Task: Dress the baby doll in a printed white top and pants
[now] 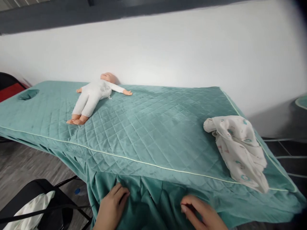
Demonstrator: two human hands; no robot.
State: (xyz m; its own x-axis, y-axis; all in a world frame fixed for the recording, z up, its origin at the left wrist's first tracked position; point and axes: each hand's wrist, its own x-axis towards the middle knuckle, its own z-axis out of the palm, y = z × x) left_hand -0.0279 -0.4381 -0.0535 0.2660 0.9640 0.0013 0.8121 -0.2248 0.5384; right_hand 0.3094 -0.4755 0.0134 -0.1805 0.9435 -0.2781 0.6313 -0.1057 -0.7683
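Observation:
My left hand (112, 206) is at the lower middle, in front of the green skirt (148, 204) of the bed cover. Its fingers are curled together and nothing shows in them. To the right, my right hand (201, 212) also hangs before the skirt, thumb and forefinger curled towards each other, with no object visible between them. A baby doll (96, 91) in a white suit lies on its back on the quilted green bed cover (148, 127), left of centre. A crumpled white printed cloth (240, 150) rests at the bed's right end, partly over the front edge.
A white wall (168, 48) runs behind the bed. At the lower left stands a black folding chair (35, 188) with a pale cloth (35, 210) on it. A blue-capped bottle (80, 191) is on the floor. The cover has a round hole (28, 94) at far left.

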